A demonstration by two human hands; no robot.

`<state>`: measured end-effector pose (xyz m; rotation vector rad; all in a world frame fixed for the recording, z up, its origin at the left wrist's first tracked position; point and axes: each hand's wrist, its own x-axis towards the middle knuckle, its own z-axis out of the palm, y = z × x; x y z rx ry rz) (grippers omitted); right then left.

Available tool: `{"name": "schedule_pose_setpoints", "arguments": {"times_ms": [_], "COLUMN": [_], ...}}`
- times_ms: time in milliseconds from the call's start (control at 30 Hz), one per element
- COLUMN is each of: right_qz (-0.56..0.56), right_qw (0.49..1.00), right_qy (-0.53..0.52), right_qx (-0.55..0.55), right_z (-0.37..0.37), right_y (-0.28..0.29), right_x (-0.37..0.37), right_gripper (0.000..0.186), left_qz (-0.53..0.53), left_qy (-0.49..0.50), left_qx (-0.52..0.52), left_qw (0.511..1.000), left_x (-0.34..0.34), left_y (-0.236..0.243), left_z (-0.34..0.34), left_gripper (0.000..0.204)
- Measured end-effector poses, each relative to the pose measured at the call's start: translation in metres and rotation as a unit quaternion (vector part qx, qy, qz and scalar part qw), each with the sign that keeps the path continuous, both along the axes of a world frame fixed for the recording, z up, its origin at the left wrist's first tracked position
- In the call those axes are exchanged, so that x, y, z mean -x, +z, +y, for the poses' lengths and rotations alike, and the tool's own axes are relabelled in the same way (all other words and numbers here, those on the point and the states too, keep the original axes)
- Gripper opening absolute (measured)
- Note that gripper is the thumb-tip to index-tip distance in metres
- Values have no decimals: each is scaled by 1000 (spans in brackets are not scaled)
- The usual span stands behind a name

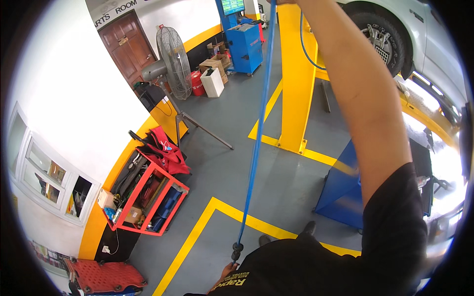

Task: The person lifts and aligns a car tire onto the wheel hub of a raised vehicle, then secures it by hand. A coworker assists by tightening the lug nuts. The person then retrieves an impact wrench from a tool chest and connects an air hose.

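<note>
A blue hose runs taut from the top edge down to a black, bead-shaped stopper in front of my dark shirt. Just below that stopper, my left hand is closed on the hose's lower end; my shirt hides part of the hand. My right arm reaches far up and forward. Only a sliver of my right hand shows at the top edge, close to the hose's upper part and in front of a yellow lift post. Its fingers are cut off by the frame.
A raised silver vehicle stands at right, above a blue cabinet. At left are a red tool cart, a large fan and a red creeper. Farther back stands a blue machine cabinet.
</note>
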<state>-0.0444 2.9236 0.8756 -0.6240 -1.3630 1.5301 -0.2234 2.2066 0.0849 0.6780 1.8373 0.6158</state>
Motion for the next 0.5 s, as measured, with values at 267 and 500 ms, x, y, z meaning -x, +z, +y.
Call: {"name": "schedule_pose_setpoints", "arguments": {"times_ms": [267,500], "right_qz": [-132,-102], "right_qw": [935,980], "right_qy": [-291,-159], "right_qx": [-157,61], "right_z": [-122,-248], "right_y": [-257,-478], "right_x": [-48,-93], "right_gripper": [35,24], "left_qz": [-510,-622], "left_qy": [338,130], "left_qx": [32,-411], "left_qw": [790,654], "left_x": [56,6], "left_y": [33,339], "left_z": [44,361], "left_gripper": [41,35]}}
